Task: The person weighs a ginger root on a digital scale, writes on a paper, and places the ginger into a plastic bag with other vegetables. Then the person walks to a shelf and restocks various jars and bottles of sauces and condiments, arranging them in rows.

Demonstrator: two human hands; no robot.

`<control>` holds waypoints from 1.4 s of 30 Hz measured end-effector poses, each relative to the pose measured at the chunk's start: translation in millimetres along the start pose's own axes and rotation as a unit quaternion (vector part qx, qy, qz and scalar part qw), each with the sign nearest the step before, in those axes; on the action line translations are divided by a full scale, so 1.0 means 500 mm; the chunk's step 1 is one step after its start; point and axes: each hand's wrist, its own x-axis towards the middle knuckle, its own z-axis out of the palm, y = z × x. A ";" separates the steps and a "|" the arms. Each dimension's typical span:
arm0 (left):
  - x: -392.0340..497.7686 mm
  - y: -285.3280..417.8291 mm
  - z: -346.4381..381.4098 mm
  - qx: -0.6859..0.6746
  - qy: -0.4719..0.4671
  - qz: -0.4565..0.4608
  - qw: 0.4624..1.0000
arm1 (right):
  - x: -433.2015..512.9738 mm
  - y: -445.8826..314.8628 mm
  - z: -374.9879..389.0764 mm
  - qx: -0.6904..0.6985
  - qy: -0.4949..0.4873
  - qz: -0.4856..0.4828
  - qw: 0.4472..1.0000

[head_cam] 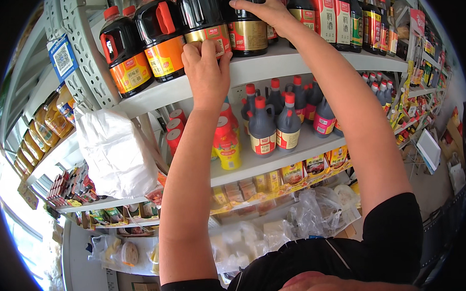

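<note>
Both arms reach up to a row of large dark sauce bottles on a white metal shelf. My left hand (207, 71) is at the shelf's front edge, its bent fingers against the lower label of a dark bottle (201, 15); whether it grips cannot be told. To the right, my right hand (265, 13) reaches around the upper part of a dark bottle with a gold label (248, 37), thumb across its front and the other fingers behind its right side. Two bottles with red handles and orange labels (164, 57) stand left of my left hand.
Cooking wine bottles (324, 15) stand farther right. On the shelf below are vinegar bottles with red caps (261, 129) and a yellow bottle (227, 149). White plastic bags (114, 153) hang from the perforated upright (85, 54) at left. Clear plastic bags (316, 212) lie lower down.
</note>
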 end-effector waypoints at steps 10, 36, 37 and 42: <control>0.002 0.001 -0.002 -0.002 0.000 -0.002 1.000 | 0.160 0.148 -0.056 -0.126 0.222 0.001 0.967; 0.017 -0.001 -0.010 -0.005 -0.043 -0.009 0.999 | -0.015 0.077 0.024 -0.119 0.080 -0.070 0.987; 0.018 -0.001 -0.012 -0.006 -0.055 -0.008 0.998 | -0.027 0.069 0.037 -0.137 0.099 -0.132 0.977; 0.031 -0.002 -0.028 -0.017 -0.084 -0.015 0.996 | -0.022 0.035 0.033 -0.158 0.109 -0.081 0.978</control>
